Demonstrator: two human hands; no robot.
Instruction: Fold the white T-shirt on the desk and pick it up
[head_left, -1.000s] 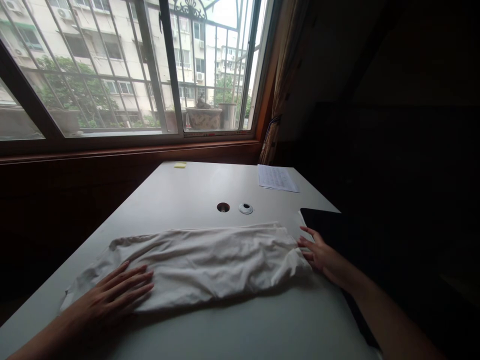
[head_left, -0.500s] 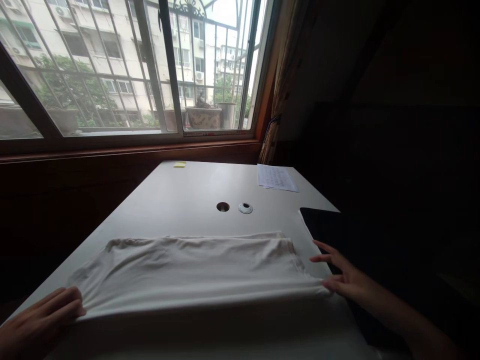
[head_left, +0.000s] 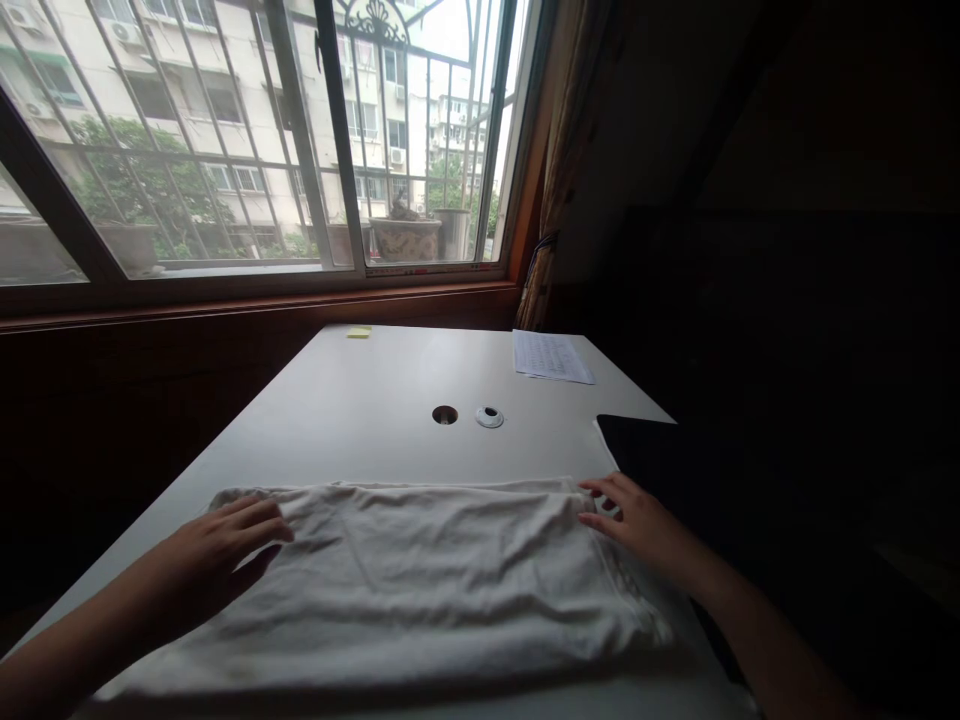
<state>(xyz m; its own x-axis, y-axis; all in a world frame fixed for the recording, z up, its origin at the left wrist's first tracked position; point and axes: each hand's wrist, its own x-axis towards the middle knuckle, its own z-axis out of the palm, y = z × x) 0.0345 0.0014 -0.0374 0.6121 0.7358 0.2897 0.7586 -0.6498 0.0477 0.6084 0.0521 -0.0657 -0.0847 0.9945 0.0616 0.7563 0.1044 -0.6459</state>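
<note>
A wrinkled, off-white, soft cloth [head_left: 442, 570] is spread in layers across the near part of the smooth white surface [head_left: 382, 400]. Over its far left corner the left hand [head_left: 214, 550] is held palm down, the thumb set apart from the loosely bent fingers. At its far right corner the right hand [head_left: 637, 520] is placed, its grip parted between forefinger and thumb; whether fabric is pressed by the fingertips cannot be told. Beyond the cloth, a dark round hole [head_left: 445, 415] and a white ring-shaped cover [head_left: 490, 417] are seen side by side.
</note>
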